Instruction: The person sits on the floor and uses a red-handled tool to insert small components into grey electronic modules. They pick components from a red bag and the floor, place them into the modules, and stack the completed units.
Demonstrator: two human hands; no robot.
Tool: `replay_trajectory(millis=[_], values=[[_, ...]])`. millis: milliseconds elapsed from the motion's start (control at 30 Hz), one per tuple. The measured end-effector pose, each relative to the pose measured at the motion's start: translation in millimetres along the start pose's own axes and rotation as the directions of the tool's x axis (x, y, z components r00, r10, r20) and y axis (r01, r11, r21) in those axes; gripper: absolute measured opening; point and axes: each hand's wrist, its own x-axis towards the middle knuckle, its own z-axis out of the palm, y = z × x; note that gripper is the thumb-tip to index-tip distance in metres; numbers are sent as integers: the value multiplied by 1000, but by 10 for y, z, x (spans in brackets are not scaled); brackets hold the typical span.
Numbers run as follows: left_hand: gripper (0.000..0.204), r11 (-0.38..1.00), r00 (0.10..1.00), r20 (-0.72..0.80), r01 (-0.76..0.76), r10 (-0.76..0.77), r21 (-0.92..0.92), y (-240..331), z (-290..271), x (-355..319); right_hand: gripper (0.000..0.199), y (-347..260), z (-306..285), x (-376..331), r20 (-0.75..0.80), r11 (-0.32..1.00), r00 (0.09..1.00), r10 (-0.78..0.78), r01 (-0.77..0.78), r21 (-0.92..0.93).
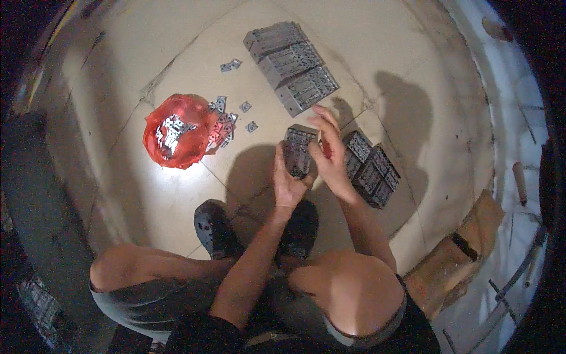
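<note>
My left hand is wrapped round a dark grey rectangular block with a patterned, slotted face, above the floor between my feet. My right hand is at the block's right side, its thumb close to or touching the edge. The fingers of this hand are bent and apart from the thumb, and nothing clear shows in them. Beyond my hands, several similar grey blocks stand joined in a slanting row. More dark blocks lie to the right, partly behind my right hand.
At left, an open red plastic bag holds many small metal plates. Loose metal plates spill beside it, with a few scattered on the tiled floor. A brown cardboard piece lies at right. My dark shoes stand near the hands.
</note>
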Motion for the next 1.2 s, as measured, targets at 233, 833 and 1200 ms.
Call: replay_trajectory(millis=[233, 833, 1200], values=[[115, 919, 985, 33, -170, 169, 356, -42, -101, 29, 16, 233, -303, -232, 133, 940, 946, 297, -265, -217], [120, 995, 996, 84, -34, 26, 97, -260, -81, 68, 13, 271, -237, -421, 40, 949, 957, 286, -277, -153], [104, 1000, 998, 65, -22, 23, -20, 95, -45, 4, 12, 385, -336, -403, 7, 930, 955, 297, -287, -228]])
